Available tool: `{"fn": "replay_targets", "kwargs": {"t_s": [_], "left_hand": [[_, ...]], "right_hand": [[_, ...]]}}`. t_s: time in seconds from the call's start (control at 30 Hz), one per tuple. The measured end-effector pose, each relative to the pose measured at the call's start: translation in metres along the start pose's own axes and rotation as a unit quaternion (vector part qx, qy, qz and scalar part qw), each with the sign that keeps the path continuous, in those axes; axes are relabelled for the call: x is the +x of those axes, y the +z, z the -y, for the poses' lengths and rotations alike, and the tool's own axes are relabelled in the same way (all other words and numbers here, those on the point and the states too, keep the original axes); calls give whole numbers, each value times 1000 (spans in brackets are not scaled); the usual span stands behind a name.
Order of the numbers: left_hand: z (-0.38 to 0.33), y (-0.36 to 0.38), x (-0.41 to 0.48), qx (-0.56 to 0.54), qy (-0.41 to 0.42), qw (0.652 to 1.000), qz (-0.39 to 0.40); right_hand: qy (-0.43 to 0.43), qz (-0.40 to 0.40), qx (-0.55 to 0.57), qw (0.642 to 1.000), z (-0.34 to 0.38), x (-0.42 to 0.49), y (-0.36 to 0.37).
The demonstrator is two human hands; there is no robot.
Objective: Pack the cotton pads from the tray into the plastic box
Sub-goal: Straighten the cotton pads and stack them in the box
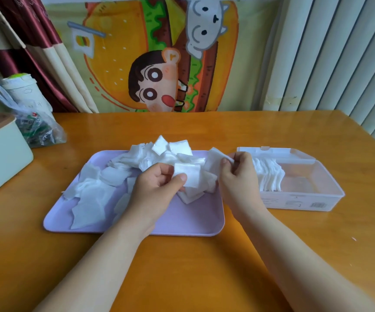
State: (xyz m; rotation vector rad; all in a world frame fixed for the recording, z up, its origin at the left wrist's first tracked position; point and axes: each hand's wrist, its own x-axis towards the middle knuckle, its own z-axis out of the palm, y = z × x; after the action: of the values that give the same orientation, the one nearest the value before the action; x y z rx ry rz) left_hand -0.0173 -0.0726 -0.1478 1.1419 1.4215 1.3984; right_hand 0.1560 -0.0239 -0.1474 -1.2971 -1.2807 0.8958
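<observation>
1. Cotton pads (159, 152) heaped on tray (182, 221), mostly toward 12 o'clock.
2. Left hand (157, 190) pinches one pad (191, 177) under thumb.
3. Right hand (238, 176) pinches second pad (214, 161), 10 o'clock of fingertips.
4. Box (306, 201) at tray's 3 o'clock, part-filled.

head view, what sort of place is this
Most likely a room in a home, not a workshop: a wooden table stands before a wall hung with a cartoon burger cloth, and a dark red curtain hangs at the left.

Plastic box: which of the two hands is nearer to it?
Right. The right hand, pinching a pad, is just left of the box. The left hand, holding another pad, is farther left, over the tray.
</observation>
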Motion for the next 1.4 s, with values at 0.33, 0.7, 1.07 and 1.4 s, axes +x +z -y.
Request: {"fn": "replay_targets", "kwargs": {"t_s": [0.33, 0.7, 1.07, 1.4], "left_hand": [[9, -4, -4, -103, -5, 993, 61], [13, 2, -5, -51, 1, 995, 85], [10, 6, -8, -20, 3, 998, 54], [28, 2, -6, 388, 213, 895, 51]], "right_hand": [[66, 219, 166, 959, 18, -18, -10], [57, 253, 173, 950, 5, -36, -16], [42, 265, 212, 940, 7, -45, -17], [-76, -32, 9, 997, -15, -47, -19]]}}
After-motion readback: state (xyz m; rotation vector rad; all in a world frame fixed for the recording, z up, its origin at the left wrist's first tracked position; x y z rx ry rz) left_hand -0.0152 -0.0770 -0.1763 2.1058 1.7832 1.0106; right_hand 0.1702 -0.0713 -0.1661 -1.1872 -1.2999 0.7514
